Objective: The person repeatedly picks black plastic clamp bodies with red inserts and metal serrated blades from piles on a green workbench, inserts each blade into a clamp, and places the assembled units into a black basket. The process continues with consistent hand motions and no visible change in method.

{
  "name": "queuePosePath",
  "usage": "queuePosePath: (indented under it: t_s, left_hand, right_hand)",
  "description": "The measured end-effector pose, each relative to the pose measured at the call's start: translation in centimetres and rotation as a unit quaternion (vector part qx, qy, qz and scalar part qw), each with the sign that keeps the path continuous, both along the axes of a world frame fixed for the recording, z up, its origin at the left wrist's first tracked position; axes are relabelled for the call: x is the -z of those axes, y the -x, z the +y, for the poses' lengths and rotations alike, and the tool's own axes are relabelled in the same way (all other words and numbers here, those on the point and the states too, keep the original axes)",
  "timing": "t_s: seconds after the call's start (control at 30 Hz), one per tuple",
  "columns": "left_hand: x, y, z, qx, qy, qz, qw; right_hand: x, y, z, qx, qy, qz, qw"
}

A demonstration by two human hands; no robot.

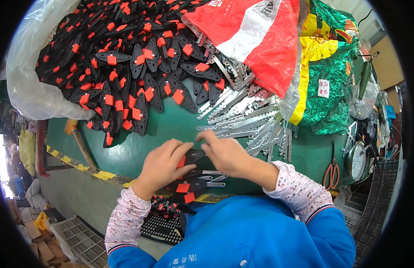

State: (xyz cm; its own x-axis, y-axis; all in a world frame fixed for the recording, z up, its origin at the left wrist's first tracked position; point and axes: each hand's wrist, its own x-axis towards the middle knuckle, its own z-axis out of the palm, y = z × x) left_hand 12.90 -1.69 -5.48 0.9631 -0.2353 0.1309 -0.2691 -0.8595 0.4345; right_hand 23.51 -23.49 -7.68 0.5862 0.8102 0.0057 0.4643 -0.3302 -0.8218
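Note:
My left hand is closed on a black leaf-shaped part with a red tab, near the table's front edge. Close beside it, my right hand has its fingers curled and pinched at the part's far end; whatever lies between those fingertips is hidden. Below my hands, several similar black parts with red tabs lie at the edge, with flat metal strips sticking out to the right. A large heap of black parts fills the far left. Notched metal strips are piled just beyond my right hand.
A red-and-white bag and a green-and-yellow bag stand behind the strips. Clear plastic edges the heap. On the green table lie a hammer and red-handled scissors. A round dish sits far right.

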Motion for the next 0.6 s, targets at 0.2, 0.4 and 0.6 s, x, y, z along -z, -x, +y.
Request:
queuePosePath:
  t_s: [0.2,0.4,0.6]
  left_hand:
    - [1.4,0.3,0.2,-0.009,-0.013,-0.01,1.0]
    - [-0.1,0.2,0.2,0.003,0.092,0.167,0.982]
    - [2.7,-0.3,1.2,-0.225,0.196,0.041,0.954]
  right_hand:
    - [1.3,-1.6,4.0,0.019,-0.038,-0.155,0.987]
    - [3.7,-7.9,10.6,0.148,-0.018,-0.189,0.971]
    - [4.3,-4.5,9.8,0.08,-0.112,-0.034,0.99]
